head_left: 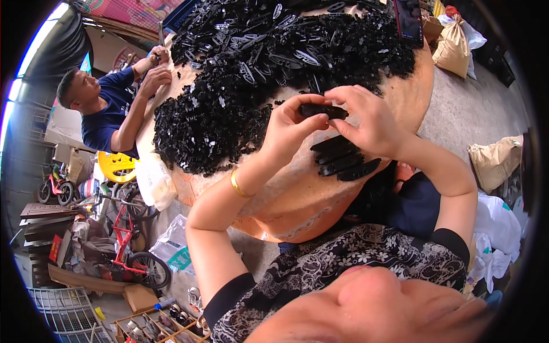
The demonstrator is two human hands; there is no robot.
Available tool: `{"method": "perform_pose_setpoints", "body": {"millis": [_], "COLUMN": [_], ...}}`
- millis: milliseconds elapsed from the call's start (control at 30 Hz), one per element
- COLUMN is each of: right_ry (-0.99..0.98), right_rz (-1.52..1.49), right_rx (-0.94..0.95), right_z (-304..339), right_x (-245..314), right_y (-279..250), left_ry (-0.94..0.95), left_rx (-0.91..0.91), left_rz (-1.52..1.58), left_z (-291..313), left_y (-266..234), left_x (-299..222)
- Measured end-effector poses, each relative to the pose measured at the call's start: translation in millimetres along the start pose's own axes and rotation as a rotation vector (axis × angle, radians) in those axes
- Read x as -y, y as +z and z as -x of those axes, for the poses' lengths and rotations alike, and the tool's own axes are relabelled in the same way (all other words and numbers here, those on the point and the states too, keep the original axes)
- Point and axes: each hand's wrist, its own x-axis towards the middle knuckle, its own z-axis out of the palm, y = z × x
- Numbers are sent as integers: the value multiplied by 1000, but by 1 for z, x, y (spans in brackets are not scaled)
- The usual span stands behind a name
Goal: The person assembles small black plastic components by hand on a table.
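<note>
Black oblong part (325, 110) pinched between left hand (290, 126), right hand (372, 121).

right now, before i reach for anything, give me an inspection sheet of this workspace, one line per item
surface: peach-orange covered table, much of its far side under black parts
job's things: long black piece in hand; row of long black pieces nearby on the table; heap of small black plastic parts beyond
clutter: screen device at the heap's right; white plastic bag at the table's left edge
hands: left hand grips the long black piece; right hand at its right end, grip unclear
cables: nothing seen
surroundings: co-worker across at left; red bicycle; tan sack on the floor at right
</note>
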Motion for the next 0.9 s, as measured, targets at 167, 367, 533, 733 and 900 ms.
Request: {"method": "perform_pose_setpoints", "body": {"millis": [167, 367, 533, 733, 900], "right_ry": [461, 480, 206, 45, 191], "right_rz": [-520, -499, -81, 251, 572], "right_rx": [185, 225, 256, 226, 241], "right_z": [3, 4, 8, 8, 13], "right_x": [-13, -18, -28, -35, -52], "right_y": [0, -3, -2, -15, -24], "left_ry": [34, 56, 605, 291, 227], "left_rx": [6, 42, -280, -440, -368], "left_rz": [-170, -383, -1374, -1743, -1692], "left_z": [6, -1, -26, -35, -34], "left_y": [2, 2, -38, -72, -71], "left_x": [3, -3, -5, -7, -5]}}
